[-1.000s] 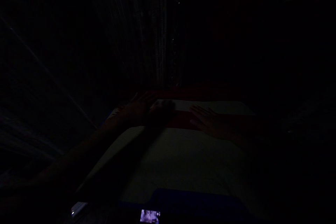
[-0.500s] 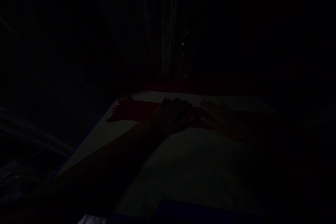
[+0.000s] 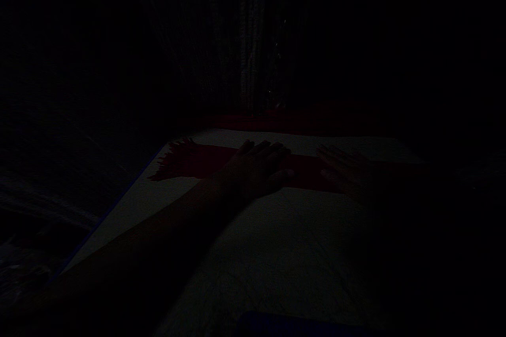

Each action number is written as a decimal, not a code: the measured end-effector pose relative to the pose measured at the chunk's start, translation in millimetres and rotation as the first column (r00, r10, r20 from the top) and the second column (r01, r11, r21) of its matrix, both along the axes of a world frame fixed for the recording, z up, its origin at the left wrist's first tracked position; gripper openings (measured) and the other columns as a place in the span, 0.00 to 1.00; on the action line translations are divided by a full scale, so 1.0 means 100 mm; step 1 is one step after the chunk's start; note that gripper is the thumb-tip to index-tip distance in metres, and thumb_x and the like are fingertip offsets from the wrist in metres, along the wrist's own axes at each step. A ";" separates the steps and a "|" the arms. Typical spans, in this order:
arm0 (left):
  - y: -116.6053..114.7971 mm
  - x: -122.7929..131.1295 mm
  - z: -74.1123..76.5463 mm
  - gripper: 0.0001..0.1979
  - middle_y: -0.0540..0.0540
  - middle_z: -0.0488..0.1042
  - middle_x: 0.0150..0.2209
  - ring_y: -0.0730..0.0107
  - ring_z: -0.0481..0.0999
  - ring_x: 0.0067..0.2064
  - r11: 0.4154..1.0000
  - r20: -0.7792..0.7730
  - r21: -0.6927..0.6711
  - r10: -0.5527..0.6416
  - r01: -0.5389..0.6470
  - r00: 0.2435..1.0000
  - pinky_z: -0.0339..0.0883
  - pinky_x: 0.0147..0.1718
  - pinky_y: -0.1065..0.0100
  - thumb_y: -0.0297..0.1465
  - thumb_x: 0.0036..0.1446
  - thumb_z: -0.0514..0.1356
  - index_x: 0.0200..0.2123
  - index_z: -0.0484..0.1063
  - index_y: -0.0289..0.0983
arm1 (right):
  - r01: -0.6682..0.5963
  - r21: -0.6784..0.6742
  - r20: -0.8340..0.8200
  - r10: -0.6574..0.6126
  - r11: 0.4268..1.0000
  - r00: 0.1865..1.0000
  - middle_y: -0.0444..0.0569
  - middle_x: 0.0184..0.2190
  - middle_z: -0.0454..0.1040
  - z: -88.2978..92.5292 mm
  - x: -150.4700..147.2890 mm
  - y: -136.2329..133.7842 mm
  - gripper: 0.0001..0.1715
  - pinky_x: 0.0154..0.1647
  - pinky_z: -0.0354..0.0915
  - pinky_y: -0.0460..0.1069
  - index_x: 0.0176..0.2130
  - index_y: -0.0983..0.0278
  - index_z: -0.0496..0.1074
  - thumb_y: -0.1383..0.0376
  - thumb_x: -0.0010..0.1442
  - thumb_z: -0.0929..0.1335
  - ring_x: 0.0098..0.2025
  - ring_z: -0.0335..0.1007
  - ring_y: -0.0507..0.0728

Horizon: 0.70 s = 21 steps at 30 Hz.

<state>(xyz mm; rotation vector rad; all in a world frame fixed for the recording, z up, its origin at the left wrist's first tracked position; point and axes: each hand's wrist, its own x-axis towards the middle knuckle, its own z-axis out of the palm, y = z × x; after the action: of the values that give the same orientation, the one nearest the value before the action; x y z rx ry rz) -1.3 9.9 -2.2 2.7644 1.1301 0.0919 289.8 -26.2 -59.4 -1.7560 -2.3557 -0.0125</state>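
Note:
The view is very dark. A red scarf (image 3: 209, 161) with a fringed left end lies stretched from left to right over a pale surface (image 3: 276, 231). My left hand (image 3: 259, 168) rests flat on the scarf, palm down, fingers a little apart. Farther right, my right hand (image 3: 346, 168) lies over the same scarf with its fingers stretched out to the left. A short stretch of red cloth shows between the two hands. Shadow swallows the scarf's right end and most of my right arm.
Along the far edge of the surface runs a dark red strip (image 3: 256, 124). A blue edge (image 3: 114, 202) borders the left side, and a dark blue shape (image 3: 284, 322) sits at the near edge. Something crumpled and shiny (image 3: 18, 268) shows dimly at lower left.
My right hand has slid to the right along the scarf, widening the gap between my hands. My left hand stays on the cloth in about the same place. The view has shifted slightly.

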 end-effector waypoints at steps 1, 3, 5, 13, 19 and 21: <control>0.00 0.00 0.01 0.38 0.47 0.47 0.76 0.54 0.44 0.77 1.000 -0.005 -0.010 0.002 -0.002 1.000 0.35 0.72 0.43 0.57 0.72 0.39 0.75 0.49 0.43 | 0.018 -0.002 0.002 -0.018 1.000 1.000 0.47 0.73 0.51 0.03 0.01 -0.01 0.42 0.74 0.45 0.72 0.73 0.57 0.56 0.42 0.72 0.49 0.76 0.45 0.64; 0.00 0.00 0.01 0.39 0.47 0.47 0.76 0.54 0.44 0.77 1.000 0.001 -0.013 -0.003 0.003 1.000 0.34 0.72 0.44 0.57 0.72 0.39 0.76 0.48 0.43 | 0.033 0.040 -0.003 -0.033 0.999 0.999 0.47 0.74 0.49 0.10 -0.06 -0.03 0.42 0.74 0.45 0.72 0.74 0.58 0.54 0.42 0.72 0.49 0.76 0.44 0.64; 0.01 0.00 0.00 0.39 0.47 0.47 0.76 0.53 0.44 0.77 1.000 0.014 -0.003 -0.015 0.016 1.000 0.33 0.72 0.45 0.58 0.71 0.38 0.76 0.48 0.43 | 0.004 0.112 -0.011 -0.002 0.994 1.000 0.48 0.74 0.47 0.15 -0.20 -0.05 0.43 0.75 0.44 0.69 0.75 0.60 0.51 0.43 0.73 0.49 0.76 0.43 0.62; 0.01 -0.03 0.01 0.39 0.47 0.47 0.76 0.54 0.44 0.77 1.000 -0.004 -0.023 0.001 -0.001 1.000 0.34 0.72 0.45 0.57 0.71 0.38 0.76 0.48 0.43 | -0.049 0.098 -0.030 0.053 0.994 0.998 0.48 0.74 0.48 0.16 -0.38 -0.07 0.42 0.75 0.44 0.69 0.75 0.60 0.52 0.42 0.73 0.49 0.76 0.46 0.63; 0.01 -0.03 0.00 0.38 0.49 0.46 0.76 0.54 0.43 0.77 1.000 0.024 -0.028 -0.008 0.009 1.000 0.37 0.72 0.43 0.58 0.72 0.38 0.76 0.47 0.44 | -0.022 0.018 -0.048 0.023 1.000 0.999 0.47 0.73 0.50 0.10 -0.29 -0.02 0.43 0.75 0.42 0.70 0.74 0.57 0.55 0.40 0.71 0.50 0.75 0.47 0.64; 0.01 -0.03 0.02 0.38 0.49 0.47 0.76 0.54 0.43 0.77 0.999 0.020 -0.045 -0.005 0.006 1.000 0.37 0.72 0.43 0.57 0.72 0.39 0.76 0.48 0.44 | -0.007 0.048 -0.075 0.010 0.999 0.997 0.46 0.73 0.50 0.08 -0.27 -0.01 0.43 0.76 0.41 0.70 0.74 0.55 0.55 0.40 0.71 0.50 0.75 0.46 0.63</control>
<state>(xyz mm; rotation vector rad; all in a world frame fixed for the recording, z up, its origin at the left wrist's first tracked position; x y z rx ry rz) -4.5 10.9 -0.1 2.7206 1.1063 0.0913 262.3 -26.7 -51.2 -1.6944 -2.2908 -0.0010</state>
